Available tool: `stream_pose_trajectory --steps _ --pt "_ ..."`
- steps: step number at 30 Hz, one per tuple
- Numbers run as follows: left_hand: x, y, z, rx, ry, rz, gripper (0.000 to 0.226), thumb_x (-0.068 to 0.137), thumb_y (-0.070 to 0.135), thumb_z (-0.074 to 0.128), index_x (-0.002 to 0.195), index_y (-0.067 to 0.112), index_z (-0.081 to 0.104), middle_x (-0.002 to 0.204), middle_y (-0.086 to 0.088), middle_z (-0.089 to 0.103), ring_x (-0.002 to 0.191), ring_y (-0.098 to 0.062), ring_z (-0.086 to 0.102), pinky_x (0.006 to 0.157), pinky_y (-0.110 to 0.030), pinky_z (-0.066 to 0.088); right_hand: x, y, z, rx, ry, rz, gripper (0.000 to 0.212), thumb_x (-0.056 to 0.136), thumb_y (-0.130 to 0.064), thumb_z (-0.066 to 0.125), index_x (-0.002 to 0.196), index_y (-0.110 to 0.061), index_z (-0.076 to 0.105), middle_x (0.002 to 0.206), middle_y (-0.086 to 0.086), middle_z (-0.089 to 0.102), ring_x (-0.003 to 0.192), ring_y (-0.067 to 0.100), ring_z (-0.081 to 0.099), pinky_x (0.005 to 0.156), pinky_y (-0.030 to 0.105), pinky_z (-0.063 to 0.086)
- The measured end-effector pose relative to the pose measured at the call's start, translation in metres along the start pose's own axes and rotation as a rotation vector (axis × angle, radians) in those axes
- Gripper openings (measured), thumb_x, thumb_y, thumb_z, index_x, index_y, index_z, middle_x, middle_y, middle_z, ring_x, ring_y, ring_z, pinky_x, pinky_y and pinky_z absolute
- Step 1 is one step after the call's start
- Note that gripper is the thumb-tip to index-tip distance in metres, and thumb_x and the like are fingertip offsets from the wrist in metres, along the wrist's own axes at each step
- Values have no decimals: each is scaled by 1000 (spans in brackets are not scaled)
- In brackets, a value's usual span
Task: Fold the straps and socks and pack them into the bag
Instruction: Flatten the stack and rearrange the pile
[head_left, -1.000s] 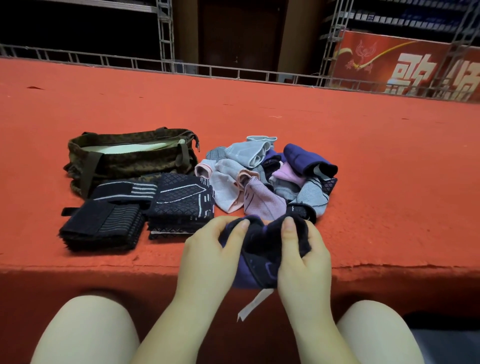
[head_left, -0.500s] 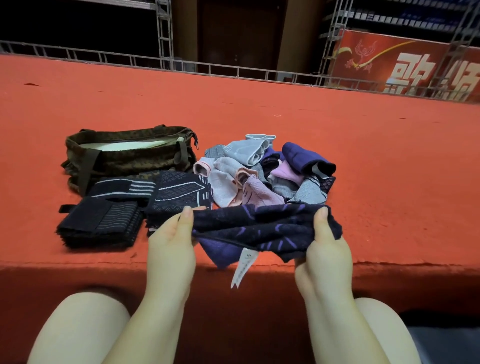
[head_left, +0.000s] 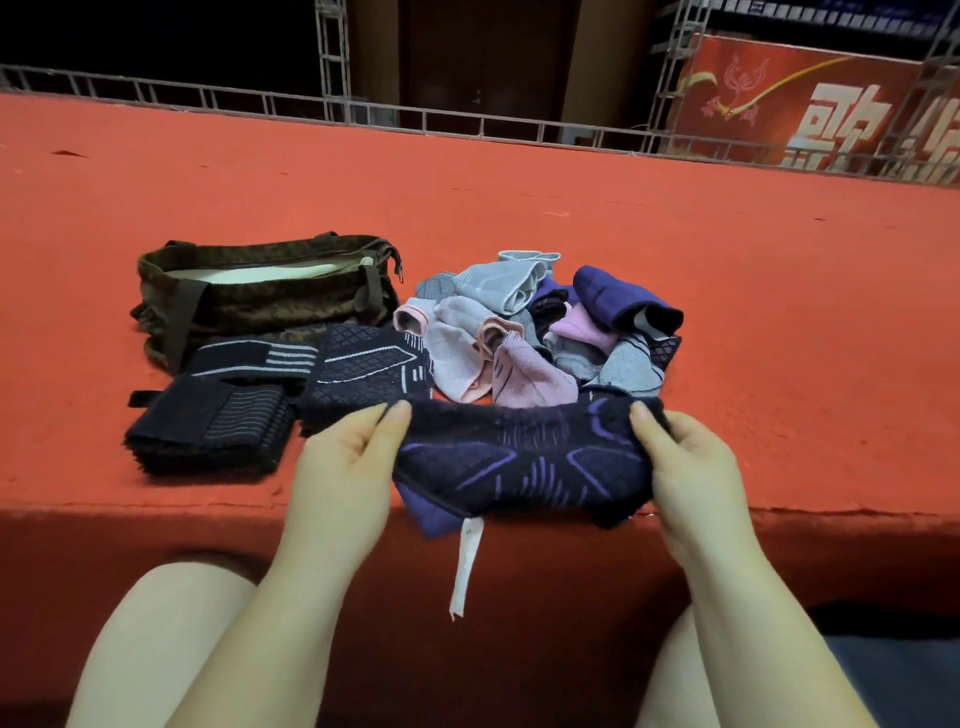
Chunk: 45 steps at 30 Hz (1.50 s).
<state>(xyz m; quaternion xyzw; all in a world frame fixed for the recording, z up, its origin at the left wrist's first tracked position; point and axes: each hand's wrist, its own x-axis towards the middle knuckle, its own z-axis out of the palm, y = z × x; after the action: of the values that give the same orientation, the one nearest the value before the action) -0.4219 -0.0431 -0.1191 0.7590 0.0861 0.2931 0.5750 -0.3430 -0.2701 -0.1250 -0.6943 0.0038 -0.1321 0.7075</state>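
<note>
A dark navy sock (head_left: 524, 462) with purple lines and a white tag hanging from it is stretched flat over the front edge of the red platform. My left hand (head_left: 340, 467) pinches its left end and my right hand (head_left: 691, 467) pinches its right end. Behind it lies a pile of socks (head_left: 535, 332) in grey, pink and purple. To the left sit folded black straps (head_left: 208, 431), another strap (head_left: 249, 358) and a folded dark sock (head_left: 363, 369). The camouflage bag (head_left: 260, 296) stands open at the back left.
The red carpeted platform (head_left: 779, 312) stretches wide to the right and back, ending at a metal rail (head_left: 467, 124). A red banner (head_left: 810, 104) stands beyond it. My knees sit below the platform's front edge.
The bunched sock between my hands was pulled out lengthwise, then turned flat with its patterned side up. My hands moved apart and a little closer again.
</note>
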Motion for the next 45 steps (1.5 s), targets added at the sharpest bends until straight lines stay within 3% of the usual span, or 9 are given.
stream_pose_trajectory --steps 5,9,12,20,23,27,31,37,45 --pt "-13 -29 2 566 -215 -13 14 87 31 65 99 31 69 95 14 70 96 -14 64 80 -27 45 -5 14 -5 -181 -118 -38 10 88 -7 64 88 -17 67 83 -2 73 67 -1 65 63 14 51" --pt "-17 -15 10 522 -153 327 59 78 55 52 128 24 57 125 17 51 119 -4 45 105 -21 29 -26 -3 -2 -93 -231 -152 10 89 -6 60 89 -14 67 77 -5 73 71 2 65 66 14 50" --pt "-14 7 17 463 -361 411 65 78 60 53 137 34 46 135 22 44 129 2 37 111 -23 26 -41 -21 3 -39 -391 -206 12 88 -4 60 86 -14 67 76 -6 72 72 3 65 68 14 49" --pt "-20 -3 15 343 -790 83 34 75 39 70 104 40 52 97 20 67 91 1 62 87 -36 50 -50 -33 -1 15 -258 -243 8 87 -15 63 80 -18 66 74 -5 71 70 4 63 68 17 49" --pt "-23 -22 1 362 -718 56 23 72 43 63 94 37 57 81 18 66 75 1 60 76 -33 51 -41 -30 -11 5 -94 -228 13 91 -15 58 80 -18 63 71 -9 69 69 4 60 67 20 49" --pt "-19 -24 -12 -104 -518 -77 19 70 23 79 80 12 68 70 6 68 67 -1 59 65 -15 47 -32 -25 -25 1 -22 -172 10 93 -16 57 86 -17 64 74 -4 72 74 13 64 72 32 51" --pt "-17 -15 -11 -407 -335 -142 12 80 15 68 90 10 66 81 2 73 76 -5 65 69 -15 51 -33 -23 -25 15 -212 -74 20 89 -7 58 101 -24 59 67 -5 71 62 3 63 52 12 46" --pt "-25 12 6 -386 -383 -33 15 84 27 55 77 29 69 73 6 66 72 -5 60 68 -18 48 -52 -21 -5 -551 -517 -416 45 73 -58 60 116 -45 52 122 -24 52 118 -12 45 98 4 28" --pt "-27 16 11 -233 -248 57 17 87 32 50 79 27 64 71 10 63 70 -2 57 70 -20 46 -74 -14 25 -577 -635 -411 19 84 -42 56 100 -34 62 90 -19 68 85 0 62 78 26 48"
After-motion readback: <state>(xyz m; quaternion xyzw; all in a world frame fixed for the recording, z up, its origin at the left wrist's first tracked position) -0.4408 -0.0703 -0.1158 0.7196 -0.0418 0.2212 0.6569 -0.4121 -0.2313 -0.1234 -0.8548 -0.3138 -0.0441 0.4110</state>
